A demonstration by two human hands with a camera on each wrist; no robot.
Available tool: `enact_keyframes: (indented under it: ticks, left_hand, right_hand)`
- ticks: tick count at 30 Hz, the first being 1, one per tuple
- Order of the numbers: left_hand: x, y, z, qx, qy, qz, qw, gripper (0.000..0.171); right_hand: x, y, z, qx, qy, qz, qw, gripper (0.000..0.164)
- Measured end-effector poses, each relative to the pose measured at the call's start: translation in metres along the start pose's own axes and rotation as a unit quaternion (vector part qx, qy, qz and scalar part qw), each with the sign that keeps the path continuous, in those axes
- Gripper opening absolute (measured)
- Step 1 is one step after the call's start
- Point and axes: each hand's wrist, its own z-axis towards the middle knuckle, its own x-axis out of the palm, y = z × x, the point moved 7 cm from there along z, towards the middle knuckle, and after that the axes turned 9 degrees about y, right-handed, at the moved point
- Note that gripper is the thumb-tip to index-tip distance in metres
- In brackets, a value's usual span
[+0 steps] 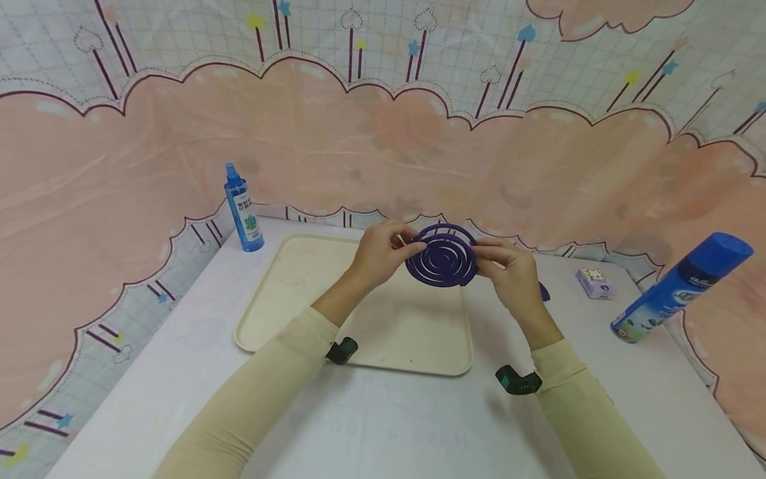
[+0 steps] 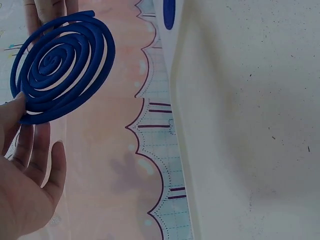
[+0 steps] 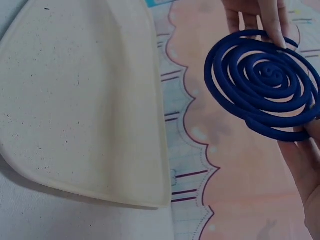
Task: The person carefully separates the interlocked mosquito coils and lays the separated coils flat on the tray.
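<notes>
A dark blue mosquito coil, wound in a flat spiral, is held up over the far right part of the cream tray. My left hand pinches its left edge between thumb and fingers. On the opposite edge, my right hand grips the coil with thumb and fingertips. One outer turn stands apart from the rest along the top in the head view. Both wrist views show the spiral tilted, with gaps between its rings and a loose outer end. Part of another dark blue piece shows behind my right hand.
A blue spray bottle stands at the table's back left. To the right are a small purple box and a tall blue aerosol can. Dark crumbs dot the tray. A patterned cloth hangs behind the white table.
</notes>
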Motion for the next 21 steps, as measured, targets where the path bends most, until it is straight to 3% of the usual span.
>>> enact_keyframes:
  ticks: [11,21]
  left_hand:
    - [0.0,0.005,0.004,-0.047,0.024,0.003,0.9986,0.021]
    - [-0.001,0.011,0.005,-0.064,0.032,-0.051,0.9961,0.022]
  right_hand:
    - [0.001,-0.002,-0.001,0.015,0.013,0.019,1.0,0.02]
    - [0.001,-0.005,0.002,0.027,0.023,0.041,0.999,0.024]
